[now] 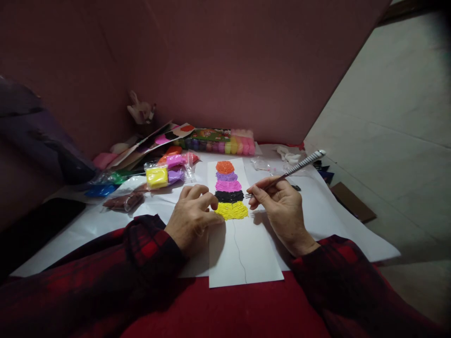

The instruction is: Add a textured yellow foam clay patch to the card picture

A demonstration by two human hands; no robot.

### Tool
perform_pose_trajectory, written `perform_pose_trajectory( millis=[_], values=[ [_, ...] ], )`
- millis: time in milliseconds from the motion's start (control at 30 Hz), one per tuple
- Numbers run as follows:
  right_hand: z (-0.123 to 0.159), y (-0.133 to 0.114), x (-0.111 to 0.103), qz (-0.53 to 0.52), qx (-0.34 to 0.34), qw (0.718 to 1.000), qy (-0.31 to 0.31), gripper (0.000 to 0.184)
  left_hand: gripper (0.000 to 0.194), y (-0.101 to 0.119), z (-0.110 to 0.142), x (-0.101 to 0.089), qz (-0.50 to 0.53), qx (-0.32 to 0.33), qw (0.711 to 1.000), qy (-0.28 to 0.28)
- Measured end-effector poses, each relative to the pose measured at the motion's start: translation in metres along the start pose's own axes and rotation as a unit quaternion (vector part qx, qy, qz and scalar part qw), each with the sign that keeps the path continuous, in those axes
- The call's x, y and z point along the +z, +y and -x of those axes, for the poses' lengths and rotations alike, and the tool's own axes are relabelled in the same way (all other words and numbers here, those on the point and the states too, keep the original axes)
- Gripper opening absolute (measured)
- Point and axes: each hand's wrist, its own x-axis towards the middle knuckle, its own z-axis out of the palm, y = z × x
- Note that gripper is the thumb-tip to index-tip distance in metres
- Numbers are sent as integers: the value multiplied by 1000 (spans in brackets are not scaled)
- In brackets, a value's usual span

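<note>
A white paper strip (225,263) lies in front of me with a column of textured clay bands: orange (224,167), purple (226,176), pink (228,186), black (229,196) and yellow (231,210). Below the yellow band runs a wavy drawn line. My left hand (193,216) rests on the paper's left side, fingers bent and apart, with the thumb at the yellow band's left edge. In my right hand (282,206) is a small fork (296,168) with a spiral-patterned handle. Its tines are just right of the black band and point left.
Bagged clay, including a yellow packet (157,178) and a brown one (124,201), lies to the left. Behind stands a tray of coloured clay (225,146). A clear plastic wrapper (260,164) and crumpled white tissue (289,155) lie at the back right, near the wall.
</note>
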Motion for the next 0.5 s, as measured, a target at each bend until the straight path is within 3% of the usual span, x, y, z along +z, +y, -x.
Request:
perform_pose_trajectory(
  millis=[300, 500],
  values=[
    [5, 1, 2, -39, 35, 994, -97, 15, 29, 0, 0, 0, -7, 13, 999, -29],
    [7, 4, 3, -27, 30, 993, -108, 14, 30, 0, 0, 1, 16, 8, 1000, -23]
  ],
)
